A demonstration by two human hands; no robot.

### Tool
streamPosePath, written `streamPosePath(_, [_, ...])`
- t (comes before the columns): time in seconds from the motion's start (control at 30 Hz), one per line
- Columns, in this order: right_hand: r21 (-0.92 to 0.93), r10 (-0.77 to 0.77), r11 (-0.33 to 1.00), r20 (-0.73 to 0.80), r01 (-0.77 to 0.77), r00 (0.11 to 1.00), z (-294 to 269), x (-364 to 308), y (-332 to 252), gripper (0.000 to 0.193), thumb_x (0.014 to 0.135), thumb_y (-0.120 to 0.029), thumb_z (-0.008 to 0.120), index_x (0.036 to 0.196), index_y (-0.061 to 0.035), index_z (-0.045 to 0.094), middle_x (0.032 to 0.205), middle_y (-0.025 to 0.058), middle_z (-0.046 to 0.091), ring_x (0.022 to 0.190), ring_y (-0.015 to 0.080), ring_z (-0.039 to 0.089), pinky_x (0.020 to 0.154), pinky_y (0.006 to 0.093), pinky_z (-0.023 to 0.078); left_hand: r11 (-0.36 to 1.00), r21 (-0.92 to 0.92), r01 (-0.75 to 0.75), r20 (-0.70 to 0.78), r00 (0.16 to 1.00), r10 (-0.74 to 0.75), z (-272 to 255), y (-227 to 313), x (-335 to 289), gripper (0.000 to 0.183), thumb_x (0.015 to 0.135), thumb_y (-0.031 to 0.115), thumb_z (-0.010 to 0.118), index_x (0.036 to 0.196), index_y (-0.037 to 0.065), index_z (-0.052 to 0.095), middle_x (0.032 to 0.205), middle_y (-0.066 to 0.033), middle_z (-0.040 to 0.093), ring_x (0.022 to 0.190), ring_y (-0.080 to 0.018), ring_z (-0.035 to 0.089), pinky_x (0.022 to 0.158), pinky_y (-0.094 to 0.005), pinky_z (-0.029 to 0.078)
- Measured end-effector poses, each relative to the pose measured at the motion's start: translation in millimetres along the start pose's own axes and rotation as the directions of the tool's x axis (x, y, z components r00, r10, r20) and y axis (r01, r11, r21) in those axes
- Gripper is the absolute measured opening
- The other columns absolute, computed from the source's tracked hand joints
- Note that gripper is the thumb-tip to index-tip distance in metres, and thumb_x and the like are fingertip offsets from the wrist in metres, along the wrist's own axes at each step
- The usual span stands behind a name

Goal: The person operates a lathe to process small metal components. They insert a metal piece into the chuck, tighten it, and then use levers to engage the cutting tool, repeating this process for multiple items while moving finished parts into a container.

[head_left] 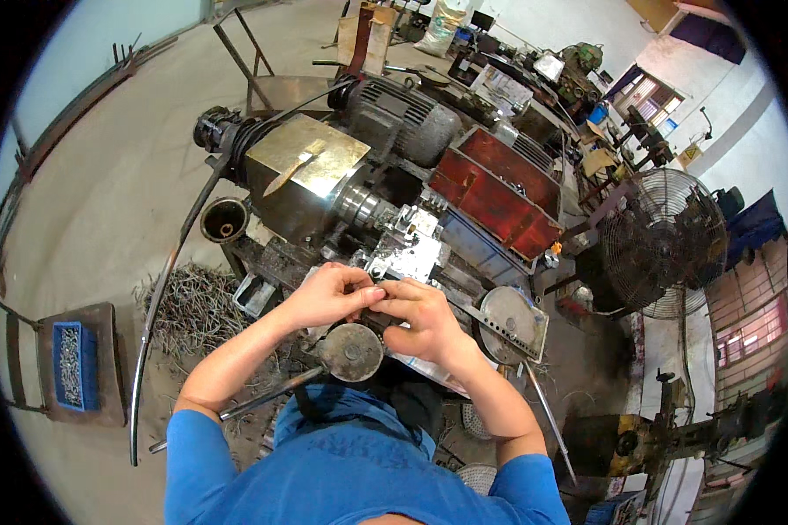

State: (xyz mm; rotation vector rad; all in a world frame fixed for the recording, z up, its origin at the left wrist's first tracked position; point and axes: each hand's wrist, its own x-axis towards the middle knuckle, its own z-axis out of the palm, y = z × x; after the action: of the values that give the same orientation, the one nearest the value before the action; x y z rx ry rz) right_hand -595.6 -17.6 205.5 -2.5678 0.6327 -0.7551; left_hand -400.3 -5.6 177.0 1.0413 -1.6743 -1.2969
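Left hand (331, 295), right hand (424, 317): fingertips pinched together, cannot tell on what; metal tooling block (413, 255) just beyond, likely heavy, rigid, perhaps slick; hold by edges

A person's bare left hand (331, 296) and right hand (426, 318) are meeting at the fingertips, the left bending its fingers toward its thumb, the right pointing its fingers leftward, its thumb sitting lower. The left forearm (238, 360) and right forearm (492, 392) are slanting inward from elbows bowing outward.
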Motion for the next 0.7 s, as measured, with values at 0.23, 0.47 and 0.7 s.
streamPosePath(0.23, [-0.354,0.027,0.935,0.099,0.010,0.995,0,56,59,0.026,0.054,-0.017,0.063,0.076,-0.0058,0.068,0.094,0.0121,0.063,0.085,0.0297,0.054,0.077,0.0366,0.046,0.991,0.108,0.078,-0.221,0.974,-0.052,-90,-11,-23,0.030,0.090,0.027,0.054,0.099,-0.001,0.058,0.072,-0.0030,0.060,0.062,-0.0091,0.057,0.056,-0.0265,0.048])
streamPosePath(0.47, [-0.699,0.184,0.715,0.174,-0.010,0.967,36,95,137,0.018,0.047,-0.021,0.062,0.059,-0.0091,0.067,0.068,0.0071,0.062,0.082,0.0234,0.053,0.090,0.0321,0.037,0.510,0.664,0.547,-0.666,0.742,0.071,-187,-27,-133,0.034,0.084,0.031,0.057,0.099,0.000,0.061,0.068,-0.0179,0.061,0.067,-0.0314,0.062,0.062,-0.0386,0.047])
streamPosePath(0.7, [-0.645,0.246,0.756,0.125,-0.110,0.961,51,108,142,0.020,0.048,-0.021,0.063,0.060,-0.0065,0.067,0.067,0.0101,0.063,0.079,0.0259,0.055,0.079,0.0332,0.044,0.639,0.408,0.652,-0.765,0.627,-0.150,-181,-104,-218,0.043,0.081,0.034,0.060,0.106,-0.001,0.058,0.076,-0.0228,0.062,0.074,-0.0376,0.061,0.066,-0.0418,0.047])
